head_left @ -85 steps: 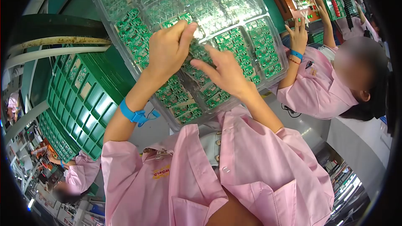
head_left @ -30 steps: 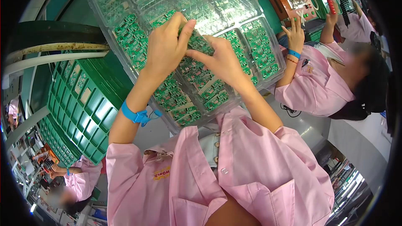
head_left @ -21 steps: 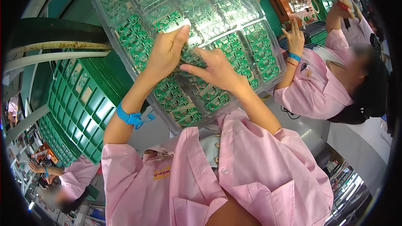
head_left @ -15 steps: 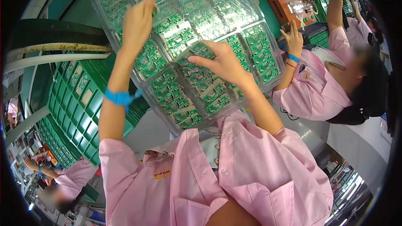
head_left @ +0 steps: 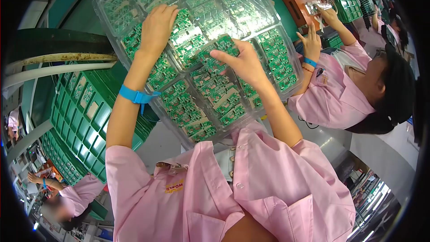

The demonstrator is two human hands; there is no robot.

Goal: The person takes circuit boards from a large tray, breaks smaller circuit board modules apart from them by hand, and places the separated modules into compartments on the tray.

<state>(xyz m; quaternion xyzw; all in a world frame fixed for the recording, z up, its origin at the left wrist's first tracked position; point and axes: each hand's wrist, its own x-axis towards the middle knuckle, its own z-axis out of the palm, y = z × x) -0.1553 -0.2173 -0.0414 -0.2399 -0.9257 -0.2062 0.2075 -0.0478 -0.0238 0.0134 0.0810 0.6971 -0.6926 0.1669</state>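
Note:
A clear plastic tray (head_left: 172, 78) with rows of compartments full of green circuit boards (head_left: 179, 101) lies tilted in front of me. My right hand (head_left: 246, 65) grips a green circuit board (head_left: 226, 45) above the tray's middle, thumb on its face and fingers behind. Whether more than one board is in that grip, I cannot tell. My left hand (head_left: 156, 29), with a blue wrist strap (head_left: 134, 96), is over the upper left compartments. Its fingers are bent and close together beside upright boards; its fingertips are partly hidden, and what they hold does not show.
Green compartment trays (head_left: 83, 103) are stacked at the left, near a pale rail (head_left: 58, 69). At the right a co-worker in a pink shirt (head_left: 333, 92) has both hands near an orange-brown fixture (head_left: 298, 2). Another person in pink (head_left: 80, 192) is at the lower left.
My left hand has moved slightly right and turned its back to view, fingers lowered by the boards. The board in my right hand has tilted, showing more of its face.

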